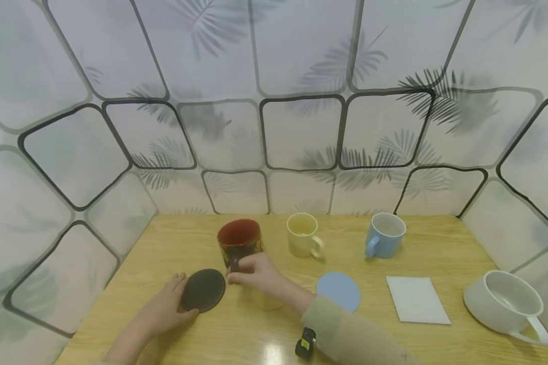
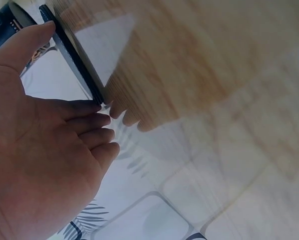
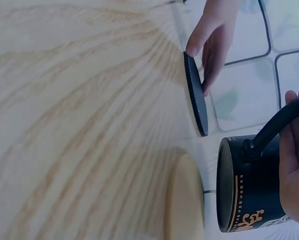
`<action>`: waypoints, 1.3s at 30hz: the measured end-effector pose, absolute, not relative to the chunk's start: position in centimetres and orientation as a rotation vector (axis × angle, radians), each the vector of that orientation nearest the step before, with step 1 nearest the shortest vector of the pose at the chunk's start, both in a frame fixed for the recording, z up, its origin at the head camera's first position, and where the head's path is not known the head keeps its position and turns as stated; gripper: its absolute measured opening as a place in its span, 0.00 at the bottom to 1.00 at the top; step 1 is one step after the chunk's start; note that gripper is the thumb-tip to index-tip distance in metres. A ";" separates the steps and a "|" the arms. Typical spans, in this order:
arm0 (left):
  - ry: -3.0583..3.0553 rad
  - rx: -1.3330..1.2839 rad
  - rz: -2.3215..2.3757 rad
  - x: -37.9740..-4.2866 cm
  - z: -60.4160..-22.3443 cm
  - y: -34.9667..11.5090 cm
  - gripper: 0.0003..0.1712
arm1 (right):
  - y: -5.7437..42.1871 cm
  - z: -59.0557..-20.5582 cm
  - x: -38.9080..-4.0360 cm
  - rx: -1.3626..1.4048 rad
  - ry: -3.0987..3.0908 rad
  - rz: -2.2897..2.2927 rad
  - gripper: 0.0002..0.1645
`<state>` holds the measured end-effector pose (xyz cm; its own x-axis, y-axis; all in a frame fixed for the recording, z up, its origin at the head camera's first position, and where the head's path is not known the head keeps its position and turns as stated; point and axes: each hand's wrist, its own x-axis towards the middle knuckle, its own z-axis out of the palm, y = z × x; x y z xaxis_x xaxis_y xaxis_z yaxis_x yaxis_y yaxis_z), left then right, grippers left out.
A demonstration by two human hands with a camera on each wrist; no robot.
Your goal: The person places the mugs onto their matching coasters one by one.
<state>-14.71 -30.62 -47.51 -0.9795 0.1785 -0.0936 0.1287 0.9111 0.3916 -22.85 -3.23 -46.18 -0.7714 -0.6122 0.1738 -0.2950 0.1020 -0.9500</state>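
My right hand (image 1: 258, 274) pinches the handle of a dark mug (image 1: 227, 252) with a red inside and gold ornament. In the right wrist view the base of this mug (image 3: 249, 185) shows, raised off the table. My left hand (image 1: 164, 306) holds a round black coaster (image 1: 204, 290) by its rim, thumb on the near side and fingers on the far side. From the left wrist view, the thumb and index finger touch opposite parts of the coaster's (image 2: 72, 55) edge. Partly hidden below my right hand lies a round yellow coaster (image 1: 268, 302).
At the back stand a yellow mug (image 1: 301, 238) and a light blue mug (image 1: 383, 238). A round blue coaster (image 1: 339, 290) and a white square coaster (image 1: 417, 300) lie nearer. A wide white cup (image 1: 498, 304) is at the right edge. Patterned cloth (image 1: 301, 132) walls the table's back and sides.
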 end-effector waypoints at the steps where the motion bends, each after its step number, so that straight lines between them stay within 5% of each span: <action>1: 2.946 0.238 0.589 -14.7 -47.5 -30.6 0.59 | -3.3 -46.1 -22.7 -0.915 2.109 -1.722 0.09; 39: 2.979 0.245 0.585 -14.8 -47.4 -30.6 0.56 | -7.6 -45.7 -19.7 -0.943 1.897 -1.807 0.11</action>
